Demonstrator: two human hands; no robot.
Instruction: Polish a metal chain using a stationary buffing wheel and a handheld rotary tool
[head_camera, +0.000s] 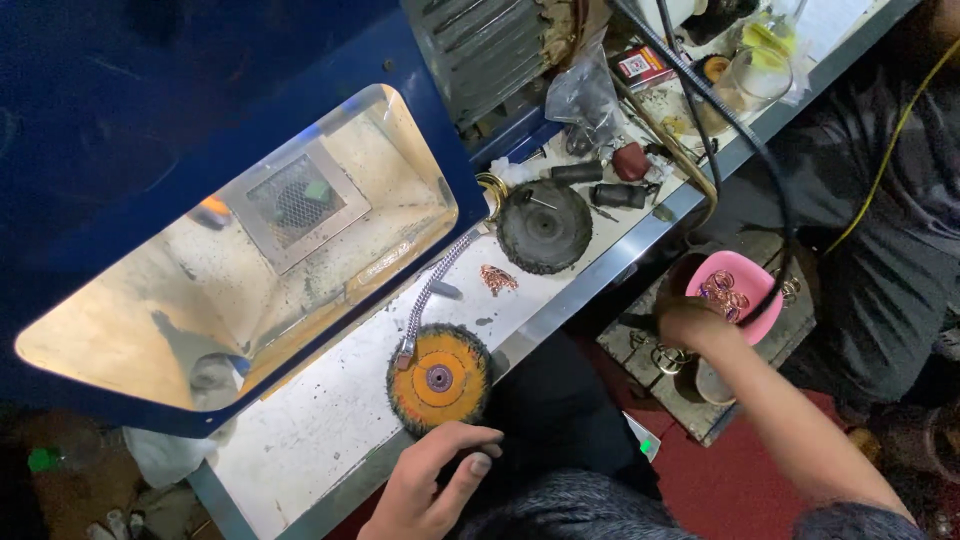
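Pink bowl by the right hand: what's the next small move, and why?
Probably dip the right hand into the pink bowl and lift one copper-coloured ring. That hand rests at the bowl's rim, seemingly empty, while the left hand waits by the orange brush wheel.

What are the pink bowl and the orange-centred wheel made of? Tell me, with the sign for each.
Pink bowl: probably plastic, judging by its even matte colour and thin rim. Orange-centred wheel: apparently stitched cloth or fibre, with a dark frayed, fuzzy edge and a small metal-looking hub.
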